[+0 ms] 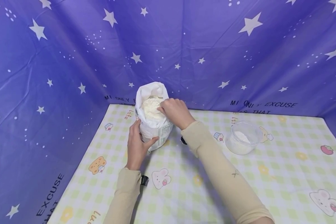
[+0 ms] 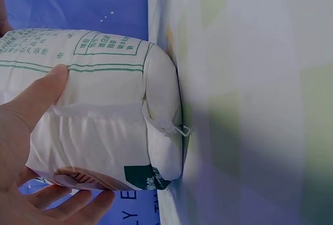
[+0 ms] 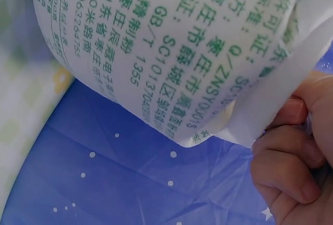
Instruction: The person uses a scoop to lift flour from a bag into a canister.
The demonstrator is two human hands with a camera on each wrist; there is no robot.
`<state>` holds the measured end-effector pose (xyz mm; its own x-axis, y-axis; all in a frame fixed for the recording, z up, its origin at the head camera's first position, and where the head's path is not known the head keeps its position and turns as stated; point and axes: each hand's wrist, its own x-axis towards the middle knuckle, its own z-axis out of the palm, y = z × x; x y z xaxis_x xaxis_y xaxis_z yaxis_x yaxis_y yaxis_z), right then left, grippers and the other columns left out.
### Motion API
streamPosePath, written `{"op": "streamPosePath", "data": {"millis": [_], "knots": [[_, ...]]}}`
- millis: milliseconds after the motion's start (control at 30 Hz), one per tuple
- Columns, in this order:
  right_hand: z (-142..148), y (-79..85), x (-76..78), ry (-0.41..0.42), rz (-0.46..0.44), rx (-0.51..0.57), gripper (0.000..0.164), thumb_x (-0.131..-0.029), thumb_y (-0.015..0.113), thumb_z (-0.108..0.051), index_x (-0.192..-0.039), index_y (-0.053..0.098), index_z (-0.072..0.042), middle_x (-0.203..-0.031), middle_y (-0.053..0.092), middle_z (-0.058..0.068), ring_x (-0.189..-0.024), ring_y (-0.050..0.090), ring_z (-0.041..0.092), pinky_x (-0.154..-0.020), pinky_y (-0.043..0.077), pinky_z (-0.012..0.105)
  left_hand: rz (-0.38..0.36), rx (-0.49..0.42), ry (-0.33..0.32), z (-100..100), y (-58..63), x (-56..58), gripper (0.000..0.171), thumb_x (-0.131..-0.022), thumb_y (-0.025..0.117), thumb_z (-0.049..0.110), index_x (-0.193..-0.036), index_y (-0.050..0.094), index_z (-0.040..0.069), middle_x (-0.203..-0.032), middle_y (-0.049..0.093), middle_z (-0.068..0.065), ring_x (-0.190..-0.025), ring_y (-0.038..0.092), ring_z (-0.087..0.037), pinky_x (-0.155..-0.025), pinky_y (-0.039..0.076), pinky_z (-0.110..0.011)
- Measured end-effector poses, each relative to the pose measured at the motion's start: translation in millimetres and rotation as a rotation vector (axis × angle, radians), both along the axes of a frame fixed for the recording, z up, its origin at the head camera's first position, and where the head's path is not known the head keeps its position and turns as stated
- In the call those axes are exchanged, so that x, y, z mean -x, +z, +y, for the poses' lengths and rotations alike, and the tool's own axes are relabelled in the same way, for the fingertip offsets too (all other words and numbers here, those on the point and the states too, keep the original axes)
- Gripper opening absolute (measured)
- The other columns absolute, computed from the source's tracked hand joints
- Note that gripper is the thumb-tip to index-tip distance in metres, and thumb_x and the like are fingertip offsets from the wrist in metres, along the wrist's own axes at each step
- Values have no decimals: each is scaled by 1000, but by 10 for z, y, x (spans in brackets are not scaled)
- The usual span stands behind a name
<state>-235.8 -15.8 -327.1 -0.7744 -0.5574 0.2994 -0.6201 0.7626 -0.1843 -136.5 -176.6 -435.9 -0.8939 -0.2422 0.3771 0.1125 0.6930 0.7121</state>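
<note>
A white cloth bag of flour (image 1: 156, 132) with green print stands upright on the table, its mouth open. Pale flour (image 1: 152, 107) is heaped inside. My left hand (image 1: 137, 143) holds the bag's lower side, with the thumb (image 2: 44, 92) on the front and the fingers (image 2: 78, 204) round the far side. At the bag's mouth, my right hand (image 1: 175, 112) has its fingers (image 3: 283, 175) curled round a clear, scoop-like tool, mostly hidden by the hand and the flour. The white rim (image 3: 291, 97) partly covers that hand in the right wrist view.
On the right stands a clear round tub (image 1: 242, 138) with some white powder inside. A green checked tablecloth (image 1: 182, 193) with cartoon prints covers the table. Behind and to the left hangs a blue star-patterned curtain (image 1: 168, 40), close behind the bag.
</note>
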Motion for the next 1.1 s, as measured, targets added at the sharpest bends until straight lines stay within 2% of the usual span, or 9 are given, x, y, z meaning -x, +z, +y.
{"op": "streamPosePath", "data": {"millis": [267, 433, 533, 733, 1100], "knots": [[-34, -23, 10, -6, -8, 19, 33, -99, 61, -31, -78, 69, -8, -78, 69, 10, -70, 67, 32, -62, 57, 48, 2, 2, -5, -4, 0, -8, 99, -70, 91, 30, -149, 37, 4, -148, 41, -19, -115, 54, -33, -96, 53, -44], [-4, -88, 10, -2, 1, 60, 41, -101, 58, -30, -65, 53, -12, -66, 57, 6, -61, 58, 26, -56, 53, 43, -13, 8, -7, -10, -12, -2, 100, -71, 90, 31, -150, 35, 5, -150, 39, -18, -122, 52, -32, -100, 51, -43], [23, -130, 12, 2, 14, 84, 44, -101, 58, -31, -62, 46, -14, -63, 51, 4, -58, 53, 23, -53, 49, 40, -20, 7, -5, -11, -17, 2, 101, -71, 90, 31, -151, 35, 5, -151, 39, -17, -122, 52, -31, -99, 52, -42], [45, -188, 11, 16, 32, 112, 43, -101, 57, -31, -63, 48, -15, -64, 51, 2, -57, 51, 21, -52, 48, 38, -34, -16, -2, -6, -4, -9, 100, -71, 90, 30, -151, 35, 5, -151, 39, -17, -115, 55, -31, -94, 55, -39], [95, -212, -8, 28, 41, 166, 41, -101, 57, -31, -64, 50, -15, -65, 51, 2, -58, 51, 20, -56, 48, 38, -24, -12, -8, -1, 6, -7, 100, -71, 91, 29, -150, 35, 5, -150, 39, -17, -116, 55, -32, -94, 55, -40]]}}
